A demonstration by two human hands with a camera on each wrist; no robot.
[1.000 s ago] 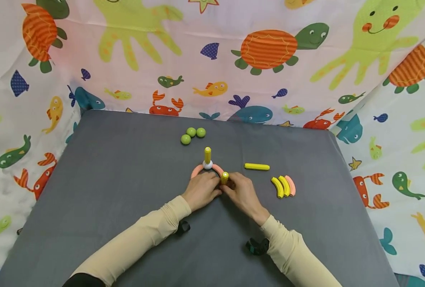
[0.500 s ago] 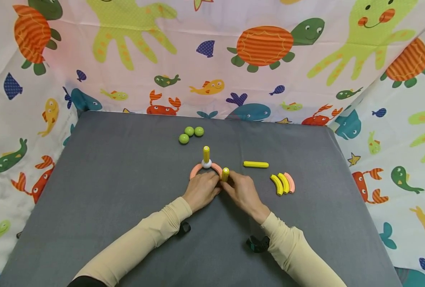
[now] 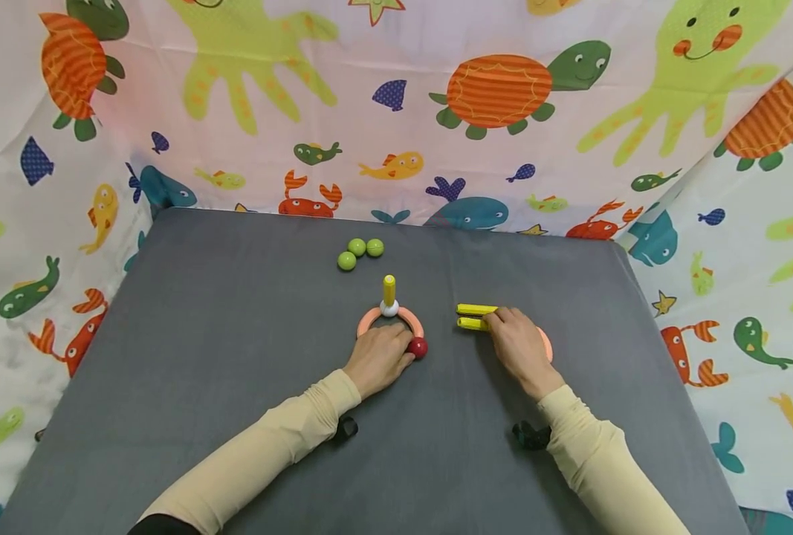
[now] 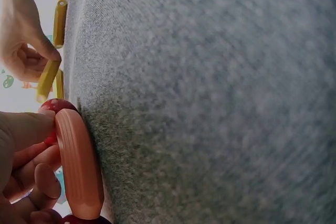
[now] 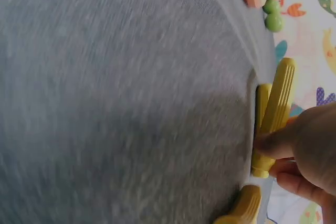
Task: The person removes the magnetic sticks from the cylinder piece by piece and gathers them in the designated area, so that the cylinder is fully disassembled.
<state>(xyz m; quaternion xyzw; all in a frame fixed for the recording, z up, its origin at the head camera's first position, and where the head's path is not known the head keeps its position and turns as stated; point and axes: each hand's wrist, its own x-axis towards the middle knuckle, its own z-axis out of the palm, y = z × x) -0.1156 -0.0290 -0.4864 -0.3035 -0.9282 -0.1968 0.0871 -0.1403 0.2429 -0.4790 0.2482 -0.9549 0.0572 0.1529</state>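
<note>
My left hand (image 3: 381, 357) holds a red ball (image 3: 419, 347) at the near right end of a ring of pink curved pieces (image 4: 79, 166); its thumb presses the ball in the left wrist view. Part of the ring is hidden under this hand. At the ring's far side sits a white ball (image 3: 389, 308) with a yellow stick (image 3: 389, 288) standing upright in it. Over to the right, my right hand (image 3: 519, 349) pinches a second yellow stick (image 5: 281, 93) between thumb and fingers. That stick is close beside another yellow stick (image 3: 475, 308) lying on the cloth.
Several green balls (image 3: 357, 247) lie together behind the ring. A pink curved piece (image 3: 546, 343) shows past the right hand, and a yellow curved piece (image 5: 244, 208) appears low in the right wrist view. A patterned fabric (image 3: 249, 163) hangs behind the grey table (image 3: 249, 297).
The right hand has lifted the yellow stick off the red ball and carried it right, beside the lying stick. The red ball is now exposed. The left hand stays at the ring.
</note>
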